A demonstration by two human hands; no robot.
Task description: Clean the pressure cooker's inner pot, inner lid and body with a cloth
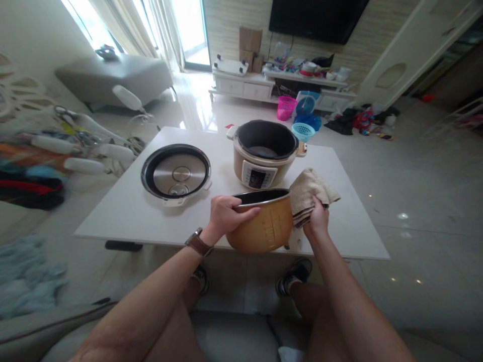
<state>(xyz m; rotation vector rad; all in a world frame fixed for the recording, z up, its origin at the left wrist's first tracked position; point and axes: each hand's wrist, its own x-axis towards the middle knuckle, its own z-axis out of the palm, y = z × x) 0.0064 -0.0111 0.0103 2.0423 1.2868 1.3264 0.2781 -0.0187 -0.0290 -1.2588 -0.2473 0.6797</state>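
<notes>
My left hand [226,216] grips the rim of a golden-brown inner pot [264,226] with a dark inside, thumb on the outer wall. The pot is held over the front edge of the white table. On its right side, my right hand [318,216] clasps a folded beige cloth [309,193] that reaches the pot's wall. Behind the pot stands the pressure cooker body [241,163], its dark cavity uncovered and its control panel facing me. The cooker lid [181,173] lies at the left with its metal underside up.
The white table [124,216] stands in front of my knees. Beyond it are a pink basket [286,107], a light blue basket [303,131] and a cluttered low cabinet [245,88]. A white floor fan or lamp-like frame [109,146] stands at the left.
</notes>
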